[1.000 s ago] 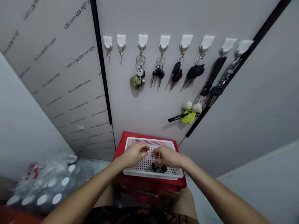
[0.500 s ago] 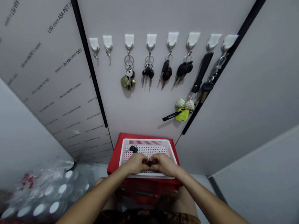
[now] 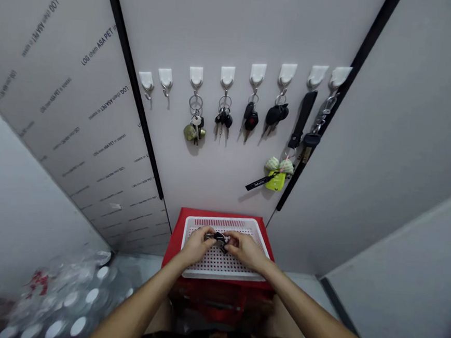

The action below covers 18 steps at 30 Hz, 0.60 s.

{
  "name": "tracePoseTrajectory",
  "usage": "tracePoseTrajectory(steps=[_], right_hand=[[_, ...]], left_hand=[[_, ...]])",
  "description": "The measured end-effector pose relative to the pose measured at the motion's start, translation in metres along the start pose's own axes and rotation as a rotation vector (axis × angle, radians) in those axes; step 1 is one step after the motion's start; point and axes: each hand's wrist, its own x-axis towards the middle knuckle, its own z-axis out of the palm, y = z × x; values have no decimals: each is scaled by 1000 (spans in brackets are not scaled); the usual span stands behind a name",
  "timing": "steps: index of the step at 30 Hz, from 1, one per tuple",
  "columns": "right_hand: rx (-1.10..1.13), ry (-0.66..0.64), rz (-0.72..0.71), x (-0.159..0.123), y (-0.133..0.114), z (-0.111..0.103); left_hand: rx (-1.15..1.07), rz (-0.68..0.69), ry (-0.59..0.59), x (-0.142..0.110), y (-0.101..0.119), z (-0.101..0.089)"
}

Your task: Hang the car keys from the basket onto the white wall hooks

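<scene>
A white perforated plastic basket (image 3: 225, 274) sits before me, and both my hands are over it. Between them is a small bunch of keys (image 3: 220, 237) with black heads and metal blades. My left hand (image 3: 199, 246) pinches the bunch from the left, thumb and fingertips closed at the blades. From the other side my right hand (image 3: 245, 250) closes its thumb and fingers on the right end, near the key ring. Fingers cover part of the bunch, so I cannot tell how many keys there are.
Beneath the basket is a red stool or box (image 3: 173, 240). White hooks on the wall hold several key bunches (image 3: 224, 118), a black strap (image 3: 303, 118) and a yellow-green key fob (image 3: 275, 180). Two bare hooks (image 3: 164, 81) are at left. Bottles (image 3: 79, 308) stand lower left.
My hands have moved up and left within the basket. The keys lying at its upper left no longer show there; a bunch with black heads is now between my fingers.
</scene>
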Motion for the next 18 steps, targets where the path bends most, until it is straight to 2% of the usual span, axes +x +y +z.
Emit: tracePoseTrajectory(steps=[5,10,12,14,16,18], right_hand=[[-128,117,-62,4,-5,5],[-143,200,-122,1,-5,5],[-130,186,-188,0,-6,5],[-112,112,-217,0,-6,6],[-90,24,-174,0,-7,8],[-58,26,-111,0,-8,8]], left_hand=[[-288,-111,61,3,1,2],[-516,-223,97,4,6,1],[-590,-235,89,4,7,-1],[-610,-219,80,4,7,-2],[-610,-191,89,3,7,-3],[-630,-165,101,3,7,-4]])
